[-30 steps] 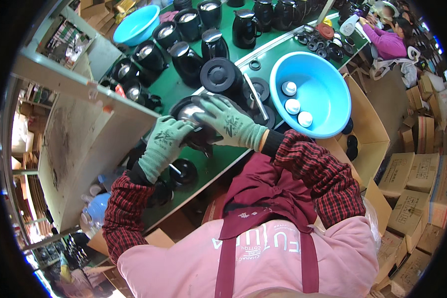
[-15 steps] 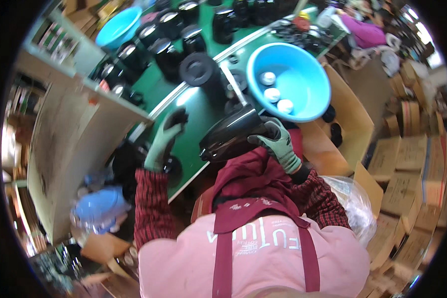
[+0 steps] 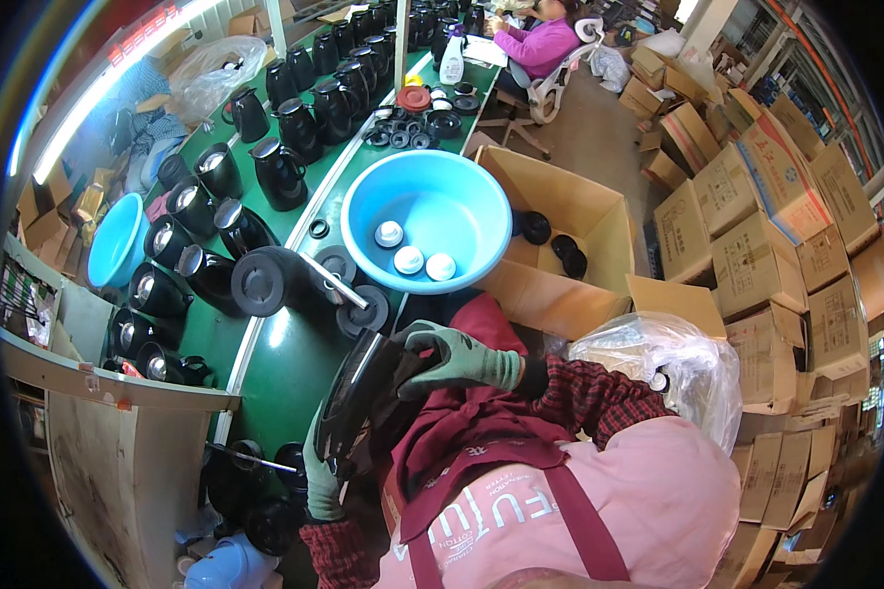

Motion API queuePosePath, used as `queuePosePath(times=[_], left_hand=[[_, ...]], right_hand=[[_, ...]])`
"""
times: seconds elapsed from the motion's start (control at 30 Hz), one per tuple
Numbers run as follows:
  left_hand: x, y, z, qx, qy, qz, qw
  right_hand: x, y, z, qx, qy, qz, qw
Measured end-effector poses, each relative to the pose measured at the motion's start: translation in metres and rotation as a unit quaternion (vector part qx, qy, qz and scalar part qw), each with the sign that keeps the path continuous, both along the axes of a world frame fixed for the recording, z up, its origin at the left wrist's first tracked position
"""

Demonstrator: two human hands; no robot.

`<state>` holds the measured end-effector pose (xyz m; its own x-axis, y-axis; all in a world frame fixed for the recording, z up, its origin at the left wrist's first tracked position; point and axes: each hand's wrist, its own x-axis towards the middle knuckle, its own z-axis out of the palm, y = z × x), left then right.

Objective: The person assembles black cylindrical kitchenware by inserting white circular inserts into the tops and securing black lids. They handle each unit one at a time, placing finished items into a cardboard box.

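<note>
A glossy black jug (image 3: 349, 393) is held tilted in front of my apron, over the near edge of the green bench. My right hand (image 3: 462, 361), in a green and grey glove, is closed round its handle side. From the left, my gloved left hand (image 3: 321, 481) grips the jug's lower part; its fingers are largely hidden behind the jug. Beyond my hands, a black cylindrical vessel (image 3: 265, 280) shows its round end. Black round discs (image 3: 363, 312) lie beside it, near a metal rod (image 3: 334, 283).
A blue basin (image 3: 359, 191) with three white caps (image 3: 409, 260) stands ahead. Right of it is an open cardboard box (image 3: 599, 206) holding black parts. Several black jugs (image 3: 280, 172) line the green bench (image 3: 275, 358). Stacked cartons (image 3: 756, 260) fill the right; a person in purple (image 3: 540, 44) sits far off.
The jug has swung leftward and tilted more steeply. My left hand, empty before, has taken hold of it. The whole view has turned, showing more of the bench and cartons.
</note>
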<state>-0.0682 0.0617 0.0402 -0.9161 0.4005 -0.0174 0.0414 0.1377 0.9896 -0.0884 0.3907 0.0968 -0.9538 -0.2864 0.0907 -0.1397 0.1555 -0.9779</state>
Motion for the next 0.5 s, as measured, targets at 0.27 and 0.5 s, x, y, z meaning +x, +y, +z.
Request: queuePosePath(times=[0.27,0.5], left_hand=[[0.021,-0.008,-0.008,0.007,0.004,0.063,0.998],[0.021,0.009,0.003,-0.008,0.017,0.076,0.997]], right_hand=[[-0.022,-0.035,0.037,0.105,0.061,0.162,0.979],[-0.153,-0.100,0.007,0.152,0.207,0.025,0.966]])
